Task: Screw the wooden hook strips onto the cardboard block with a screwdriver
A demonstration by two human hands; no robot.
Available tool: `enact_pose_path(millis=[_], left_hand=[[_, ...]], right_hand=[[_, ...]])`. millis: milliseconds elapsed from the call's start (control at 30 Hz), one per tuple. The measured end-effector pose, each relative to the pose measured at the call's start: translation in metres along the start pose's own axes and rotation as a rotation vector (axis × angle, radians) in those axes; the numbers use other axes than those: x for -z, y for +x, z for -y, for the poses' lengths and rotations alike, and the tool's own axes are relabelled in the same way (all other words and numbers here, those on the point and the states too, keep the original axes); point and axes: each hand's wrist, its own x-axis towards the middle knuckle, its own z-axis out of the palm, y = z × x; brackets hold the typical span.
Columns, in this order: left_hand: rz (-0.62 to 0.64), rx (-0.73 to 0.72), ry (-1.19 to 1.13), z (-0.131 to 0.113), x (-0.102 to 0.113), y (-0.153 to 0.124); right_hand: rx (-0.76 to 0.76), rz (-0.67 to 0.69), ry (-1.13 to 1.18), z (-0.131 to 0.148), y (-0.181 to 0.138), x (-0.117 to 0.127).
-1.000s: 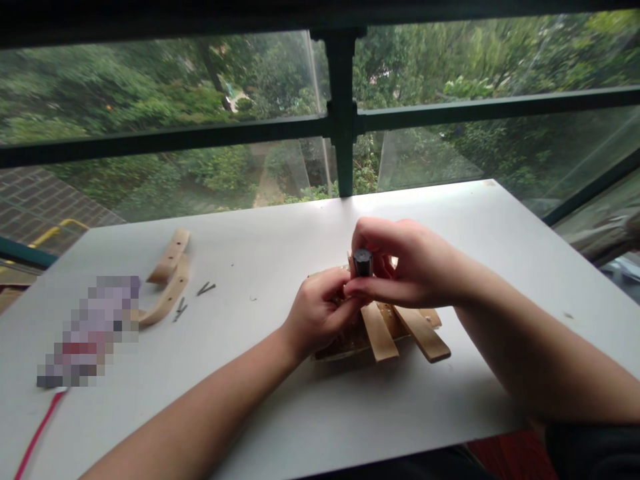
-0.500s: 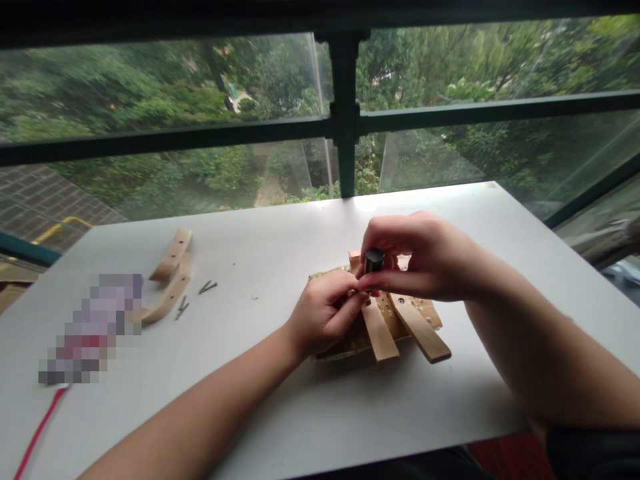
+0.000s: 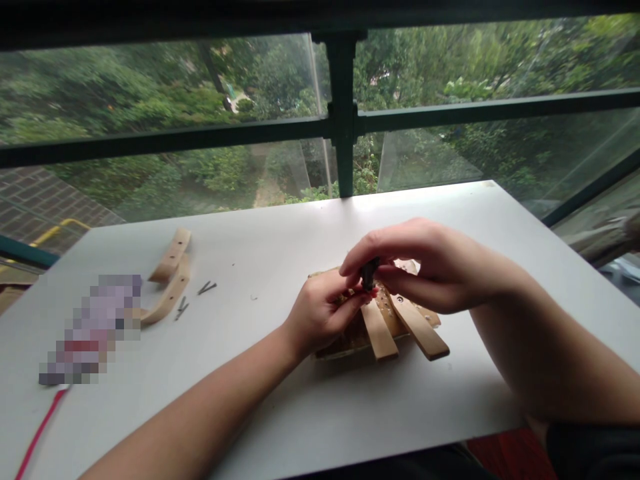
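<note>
A: What has just changed at the short black cylindrical handle (image 3: 370,273)?
B: Its top is covered less tightly now: the bare right hand (image 3: 425,270) is loosened and its fingers are lifted. A renewed grip for turning is suggested, though this is only a judgement.

A: How are the fingers set?
B: The right thumb and forefinger are curved narrowly about the handle; whether it is firmly pinched cannot be told. By the bare left hand (image 3: 325,303), fingertips are brought close together at the handle's lower end; what is held there is hidden.

A: And where does the handle lie?
B: Between both sets of fingertips, roughly upright, over the far end of a flat pale wooden strip (image 3: 383,337). The strip is laid across a brown pitted board (image 3: 396,325) on the white table (image 3: 280,413).
</note>
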Motion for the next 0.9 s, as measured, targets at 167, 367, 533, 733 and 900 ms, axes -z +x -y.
enact_pose_path(millis=[167,367,533,733,900], left_hand=[[0.058,0.006,-0.014,0.002,-0.002,0.0],[0.026,-0.039,0.002,0.003,-0.002,0.0],[-0.038,0.008,-0.025,0.001,-0.002,0.001],[-0.038,-0.014,-0.013,-0.003,0.0,0.002],[0.006,-0.003,0.003,-0.001,0.0,0.001]], right_hand=[[-0.08,-0.062,-0.146,-0.002,0.0,0.005],[-0.136,-0.145,-0.221,-0.003,0.002,-0.002],[-0.113,-0.182,-0.228,-0.005,0.006,-0.011],[-0.084,-0.182,-0.134,-0.005,0.006,-0.014],[-0.019,0.01,0.024,-0.002,0.0,-0.001]])
